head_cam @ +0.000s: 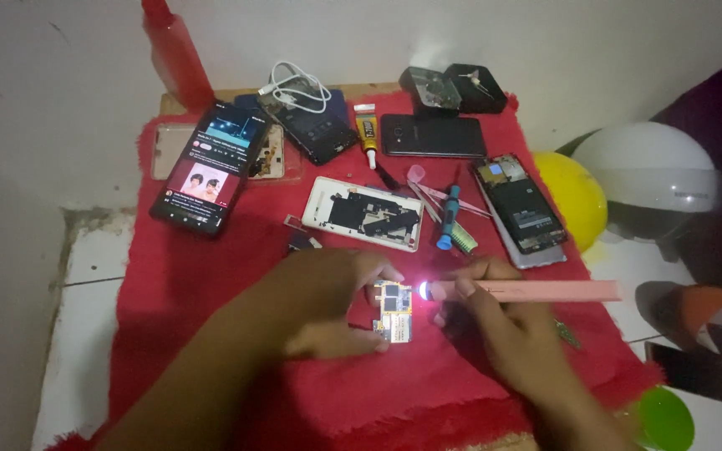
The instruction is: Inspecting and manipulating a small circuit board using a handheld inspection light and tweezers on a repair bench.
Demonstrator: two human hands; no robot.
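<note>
Small green circuit board [394,311] sits pinched between left hand [327,301] fingers; right hand [495,321] grips a pink pen light [520,291], shining beside the fingertips, checking it closely.

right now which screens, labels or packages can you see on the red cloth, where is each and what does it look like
Lit phone screen: left of the cloth, tilted; dark with a blue picture above and a pale thumbnail below.
Dark phone: top centre, lying sideways, black screen off.
Glue tube: left of the dark phone, small, with a yellow and black label.
Opened phone: right side, a pale sticker on its dark battery.
</note>
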